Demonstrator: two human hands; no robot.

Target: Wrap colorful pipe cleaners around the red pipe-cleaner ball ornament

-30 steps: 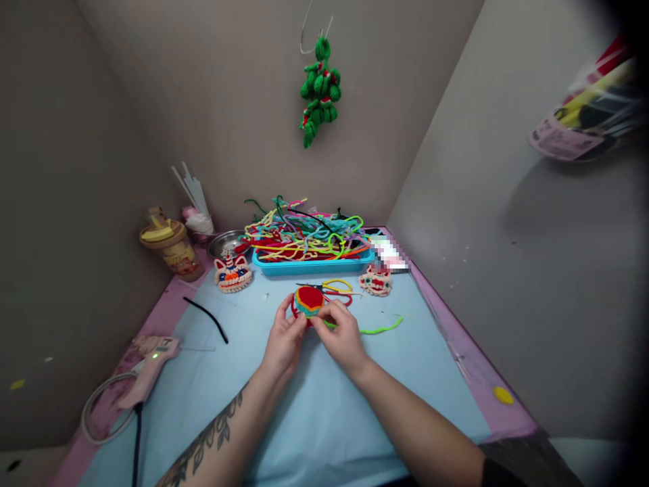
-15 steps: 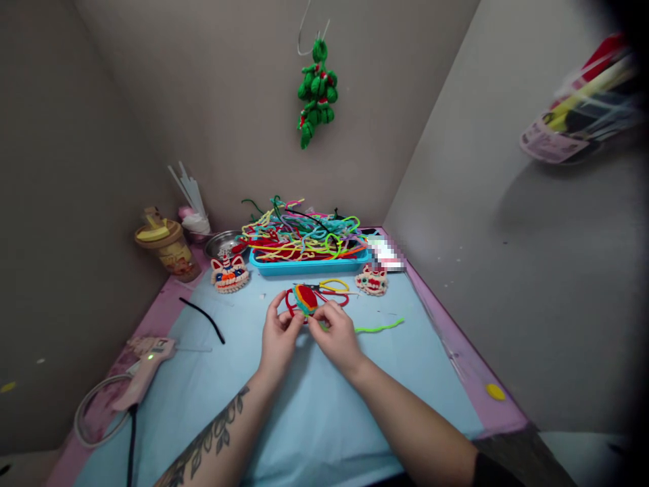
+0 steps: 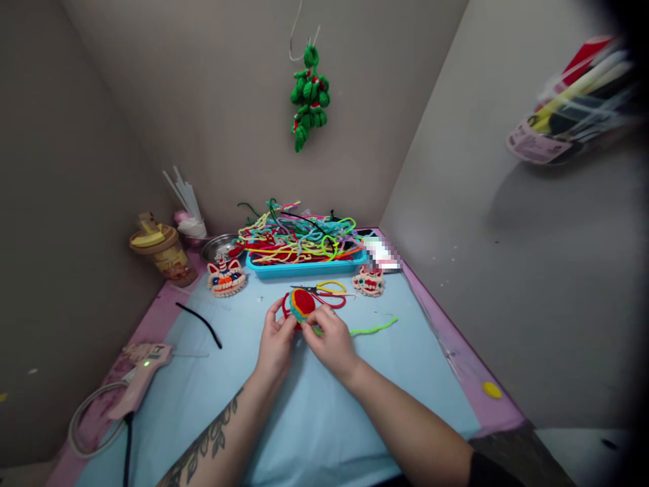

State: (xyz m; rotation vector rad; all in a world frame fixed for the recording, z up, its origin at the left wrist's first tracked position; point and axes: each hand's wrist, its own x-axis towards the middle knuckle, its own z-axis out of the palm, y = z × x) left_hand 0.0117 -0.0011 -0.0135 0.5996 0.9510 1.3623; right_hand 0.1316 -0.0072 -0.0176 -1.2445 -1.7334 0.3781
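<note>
My left hand [image 3: 274, 341] and my right hand [image 3: 329, 338] together hold a small round pipe-cleaner coil [image 3: 303, 302], red in the middle with orange, yellow and blue rings. A bright green pipe cleaner [image 3: 372, 329] runs from under my right fingers out to the right on the light blue mat [image 3: 304, 419]. A red pipe-cleaner loop [image 3: 334, 302] lies just behind the coil. Scissors with yellow handles [image 3: 324, 288] lie beyond it.
A blue tray [image 3: 304, 269] heaped with coloured pipe cleaners stands at the back. Two finished lion-face pieces [image 3: 226, 276] [image 3: 368, 281] flank it. A black pipe cleaner [image 3: 200, 323], a pink glue gun [image 3: 139, 370], a yellow-lidded cup [image 3: 162, 251] and a metal bowl [image 3: 217, 247] sit left. A green ornament [image 3: 307, 95] hangs on the wall.
Both hands shifted slightly left with the coil and turned it a little; the view itself drifted, so everything sits a bit further left.
</note>
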